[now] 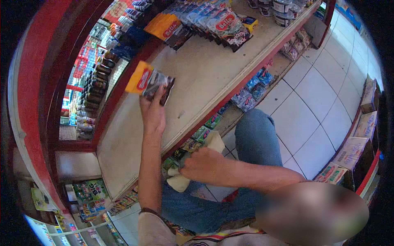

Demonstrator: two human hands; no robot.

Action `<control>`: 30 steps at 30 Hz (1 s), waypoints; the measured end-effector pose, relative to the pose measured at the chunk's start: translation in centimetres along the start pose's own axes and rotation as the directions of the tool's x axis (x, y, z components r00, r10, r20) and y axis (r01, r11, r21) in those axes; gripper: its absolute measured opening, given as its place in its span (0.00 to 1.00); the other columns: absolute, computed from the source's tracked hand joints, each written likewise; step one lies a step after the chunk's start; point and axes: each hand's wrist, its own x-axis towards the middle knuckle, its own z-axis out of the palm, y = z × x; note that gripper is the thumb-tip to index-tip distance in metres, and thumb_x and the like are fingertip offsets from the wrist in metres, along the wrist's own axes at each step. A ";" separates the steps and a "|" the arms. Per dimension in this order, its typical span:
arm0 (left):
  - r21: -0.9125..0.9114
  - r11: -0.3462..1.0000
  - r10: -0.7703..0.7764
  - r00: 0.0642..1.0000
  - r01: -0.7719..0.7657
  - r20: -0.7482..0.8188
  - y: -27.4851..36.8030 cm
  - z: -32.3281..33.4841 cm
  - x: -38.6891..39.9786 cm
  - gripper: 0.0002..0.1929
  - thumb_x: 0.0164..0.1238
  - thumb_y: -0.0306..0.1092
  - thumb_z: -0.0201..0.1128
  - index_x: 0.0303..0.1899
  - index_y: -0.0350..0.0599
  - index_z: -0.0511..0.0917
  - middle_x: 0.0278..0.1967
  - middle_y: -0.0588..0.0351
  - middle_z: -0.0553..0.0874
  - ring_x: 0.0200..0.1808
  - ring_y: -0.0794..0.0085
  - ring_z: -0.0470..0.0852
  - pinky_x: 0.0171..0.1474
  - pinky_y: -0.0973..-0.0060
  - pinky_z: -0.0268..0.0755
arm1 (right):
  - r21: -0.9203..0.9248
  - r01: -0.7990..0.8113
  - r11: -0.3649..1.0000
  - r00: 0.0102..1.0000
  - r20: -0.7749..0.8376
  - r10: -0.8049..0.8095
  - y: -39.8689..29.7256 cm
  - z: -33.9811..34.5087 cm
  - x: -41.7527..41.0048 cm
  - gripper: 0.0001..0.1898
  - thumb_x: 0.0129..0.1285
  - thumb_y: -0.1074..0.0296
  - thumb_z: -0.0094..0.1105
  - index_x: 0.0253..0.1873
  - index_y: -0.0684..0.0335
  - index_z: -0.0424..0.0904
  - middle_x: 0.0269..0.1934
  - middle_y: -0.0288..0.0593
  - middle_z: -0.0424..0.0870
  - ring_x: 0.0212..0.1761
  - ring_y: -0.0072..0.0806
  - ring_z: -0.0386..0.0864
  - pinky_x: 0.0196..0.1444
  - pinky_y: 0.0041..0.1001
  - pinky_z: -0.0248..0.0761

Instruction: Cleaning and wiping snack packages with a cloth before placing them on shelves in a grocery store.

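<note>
My left hand (154,110) is raised over a beige shelf (197,77) and grips an orange-and-black Bella packet (152,80) by its lower part. My right hand (201,163) is closed around a pale yellow cloth (215,141), whose ends hang out on both sides of the fist, between the shelf's front edge and my knees. Farther along the shelf lies an overlapping row of Bella packets (226,24), with an orange-topped stack of packets (169,29) beside it.
Plastic tubs (281,9) stand at the shelf's far end. Small packets (244,98) lie on a lower shelf. Bottles (98,83) line up behind a red frame. Cardboard boxes (354,150) stand at the right, beyond the tiled floor (311,101). My bent knee (257,135) is near the shelf.
</note>
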 end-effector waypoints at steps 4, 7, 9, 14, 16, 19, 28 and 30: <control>0.004 0.999 0.034 0.992 -0.035 0.124 -3.0 1.7 5.9 0.21 0.63 0.26 0.69 0.56 0.38 0.72 0.52 0.52 0.82 0.54 0.69 0.81 0.59 0.71 0.72 | 0.007 -0.014 1.000 0.999 0.039 0.014 -0.7 0.4 0.1 0.06 0.57 0.69 0.59 0.36 0.58 0.86 0.31 0.44 0.86 0.37 0.38 0.87 0.34 0.37 0.79; 0.251 0.949 0.178 0.981 -0.193 0.082 -4.0 5.3 8.4 0.22 0.63 0.26 0.70 0.56 0.40 0.71 0.49 0.53 0.83 0.51 0.70 0.82 0.58 0.71 0.71 | 0.039 -0.038 0.999 0.998 0.046 0.036 -0.2 1.3 -0.3 0.05 0.57 0.69 0.60 0.34 0.59 0.86 0.32 0.43 0.87 0.38 0.38 0.87 0.34 0.38 0.79; 0.189 0.966 0.165 0.984 -0.175 0.068 -4.0 7.2 9.0 0.26 0.60 0.30 0.73 0.58 0.39 0.71 0.50 0.52 0.83 0.52 0.69 0.81 0.57 0.70 0.71 | 0.049 -0.012 0.999 0.998 0.061 0.009 0.0 1.1 -0.5 0.05 0.55 0.69 0.59 0.36 0.59 0.82 0.29 0.42 0.85 0.36 0.39 0.87 0.32 0.36 0.78; 0.619 0.660 0.428 0.890 -0.425 0.154 -4.4 7.6 12.6 0.31 0.56 0.36 0.76 0.58 0.37 0.70 0.53 0.47 0.81 0.53 0.60 0.81 0.57 0.65 0.71 | 0.051 0.012 0.999 1.000 0.027 -0.013 -0.2 0.6 -0.6 0.05 0.55 0.69 0.60 0.36 0.59 0.83 0.30 0.43 0.85 0.36 0.39 0.87 0.32 0.37 0.78; 0.640 0.631 0.440 0.882 -0.437 0.169 -4.7 7.9 13.3 0.33 0.55 0.36 0.76 0.59 0.36 0.68 0.53 0.44 0.81 0.54 0.57 0.81 0.57 0.65 0.70 | 0.052 0.002 0.999 0.999 0.035 -0.004 -0.1 0.2 -0.5 0.05 0.55 0.70 0.60 0.35 0.59 0.83 0.30 0.43 0.86 0.36 0.39 0.87 0.32 0.37 0.78; 0.667 0.540 0.534 0.821 -0.514 0.200 -4.9 8.3 13.8 0.38 0.53 0.36 0.78 0.61 0.35 0.64 0.54 0.41 0.80 0.54 0.53 0.80 0.57 0.64 0.70 | 0.084 -0.015 0.996 0.996 0.088 0.007 0.1 -0.2 -0.6 0.04 0.55 0.70 0.61 0.34 0.59 0.84 0.30 0.43 0.87 0.35 0.39 0.87 0.31 0.37 0.79; 0.746 0.332 0.705 0.677 -0.577 0.210 -5.6 8.2 15.0 0.38 0.52 0.36 0.79 0.58 0.35 0.61 0.52 0.39 0.77 0.54 0.51 0.78 0.58 0.63 0.69 | 0.075 -0.034 0.997 0.995 0.100 0.027 0.0 1.1 -0.5 0.05 0.54 0.69 0.61 0.34 0.58 0.84 0.29 0.43 0.86 0.34 0.39 0.87 0.30 0.36 0.78; 0.693 0.424 0.679 0.711 -0.583 0.183 -5.7 7.7 15.1 0.36 0.52 0.37 0.79 0.56 0.37 0.62 0.53 0.40 0.75 0.54 0.54 0.78 0.57 0.64 0.70 | 0.101 -0.010 0.995 0.998 0.060 0.004 0.2 1.6 -0.6 0.04 0.55 0.70 0.60 0.34 0.59 0.84 0.29 0.43 0.85 0.34 0.39 0.87 0.29 0.37 0.78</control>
